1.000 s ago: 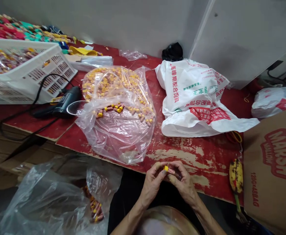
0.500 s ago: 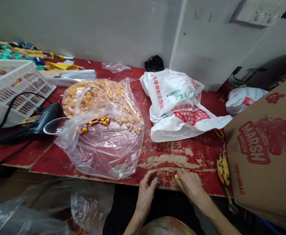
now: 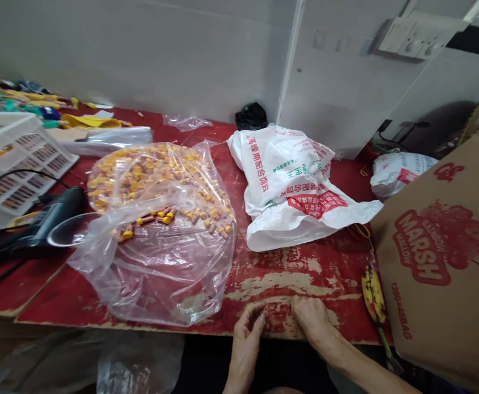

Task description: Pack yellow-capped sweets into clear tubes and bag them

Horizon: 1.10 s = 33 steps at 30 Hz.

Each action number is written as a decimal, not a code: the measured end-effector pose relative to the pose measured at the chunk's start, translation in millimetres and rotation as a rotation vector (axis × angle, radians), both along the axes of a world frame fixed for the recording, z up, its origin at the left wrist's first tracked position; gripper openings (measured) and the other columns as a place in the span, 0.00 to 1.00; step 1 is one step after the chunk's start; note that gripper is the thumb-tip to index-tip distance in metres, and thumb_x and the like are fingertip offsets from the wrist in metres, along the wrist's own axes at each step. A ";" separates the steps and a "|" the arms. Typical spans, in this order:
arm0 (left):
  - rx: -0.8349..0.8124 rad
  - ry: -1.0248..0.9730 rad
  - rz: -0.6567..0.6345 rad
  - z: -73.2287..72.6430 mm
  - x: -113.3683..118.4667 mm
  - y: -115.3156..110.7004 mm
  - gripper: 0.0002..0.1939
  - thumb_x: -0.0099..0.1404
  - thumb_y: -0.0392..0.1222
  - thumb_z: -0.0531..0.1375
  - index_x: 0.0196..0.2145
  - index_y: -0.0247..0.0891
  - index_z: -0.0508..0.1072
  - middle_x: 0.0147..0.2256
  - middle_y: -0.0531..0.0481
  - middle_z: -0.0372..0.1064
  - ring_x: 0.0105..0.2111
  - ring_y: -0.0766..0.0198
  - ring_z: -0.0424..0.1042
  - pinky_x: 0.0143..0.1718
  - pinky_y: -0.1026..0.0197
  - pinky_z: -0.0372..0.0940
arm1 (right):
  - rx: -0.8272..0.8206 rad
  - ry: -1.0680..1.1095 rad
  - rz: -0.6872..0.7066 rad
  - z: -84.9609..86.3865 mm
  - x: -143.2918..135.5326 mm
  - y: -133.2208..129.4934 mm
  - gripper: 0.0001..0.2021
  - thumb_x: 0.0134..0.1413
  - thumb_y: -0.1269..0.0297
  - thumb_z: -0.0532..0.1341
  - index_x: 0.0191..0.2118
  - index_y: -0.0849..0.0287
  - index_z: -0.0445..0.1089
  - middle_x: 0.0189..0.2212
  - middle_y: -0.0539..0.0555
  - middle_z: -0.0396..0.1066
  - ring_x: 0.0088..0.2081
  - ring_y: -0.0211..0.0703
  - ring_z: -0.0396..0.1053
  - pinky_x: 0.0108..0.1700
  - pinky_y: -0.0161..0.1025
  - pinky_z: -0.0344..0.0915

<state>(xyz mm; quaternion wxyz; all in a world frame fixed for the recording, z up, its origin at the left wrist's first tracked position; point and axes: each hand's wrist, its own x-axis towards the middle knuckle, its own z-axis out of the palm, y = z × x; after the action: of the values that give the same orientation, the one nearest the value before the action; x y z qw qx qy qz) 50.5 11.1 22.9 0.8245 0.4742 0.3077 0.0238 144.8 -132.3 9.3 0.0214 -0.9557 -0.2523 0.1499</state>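
My left hand (image 3: 245,334) is at the table's front edge. Its fingers are loosely curled, with a small gap between thumb and fingertips and nothing visible there. To its right, my right hand (image 3: 314,323) is closed, knuckles up, low over the worn red tabletop (image 3: 274,282). Whatever is in its fingers is hidden. Left of both hands lies a large clear plastic bag (image 3: 161,290) on the table. Many small yellow-and-pinkish pieces (image 3: 141,169) fill its far part, and a few darker ones (image 3: 168,217) lie on top.
A white printed sack (image 3: 292,180) lies beyond my hands. On the right stand a cardboard box (image 3: 440,246) and a spotted yellow banana-like object (image 3: 373,295). At left are a black heat gun or dryer (image 3: 54,219) with its cord and a white plastic basket (image 3: 18,175).
The view has shifted slightly, so the table sits lower. My right hand has turned and closed more; the small yellow piece at its fingertips is now out of sight. My left hand is nearly unchanged.
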 end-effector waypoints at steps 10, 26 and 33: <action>0.066 0.008 -0.038 7.6 -8.3 -5.0 0.22 0.46 0.52 0.69 0.36 0.35 0.76 0.27 0.51 0.70 0.25 0.64 0.66 0.29 0.64 0.62 | 0.473 0.402 -0.257 21.1 4.0 -18.1 0.15 0.59 0.59 0.51 0.26 0.61 0.64 0.22 0.53 0.68 0.25 0.39 0.67 0.28 0.33 0.60; 0.047 -0.190 -0.132 7.6 -16.4 -10.7 0.15 0.57 0.49 0.64 0.37 0.36 0.75 0.28 0.51 0.71 0.26 0.65 0.67 0.31 0.64 0.63 | 1.006 0.775 -0.189 38.8 -37.5 0.4 0.14 0.54 0.51 0.59 0.37 0.58 0.67 0.31 0.50 0.68 0.33 0.39 0.67 0.36 0.35 0.63; -0.096 -0.242 -0.078 2.2 -21.9 -12.9 0.13 0.51 0.39 0.65 0.36 0.37 0.73 0.31 0.51 0.69 0.30 0.65 0.66 0.33 0.64 0.61 | 0.793 0.695 -0.067 26.5 -29.9 -5.2 0.17 0.57 0.49 0.54 0.39 0.58 0.69 0.34 0.54 0.72 0.37 0.45 0.70 0.38 0.37 0.65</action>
<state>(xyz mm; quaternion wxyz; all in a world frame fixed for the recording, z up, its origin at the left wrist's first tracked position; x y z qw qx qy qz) 28.6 -1.8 25.1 0.8777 0.4394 0.1881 0.0340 114.9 -137.5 35.8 0.4685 -0.7757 -0.2371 0.3501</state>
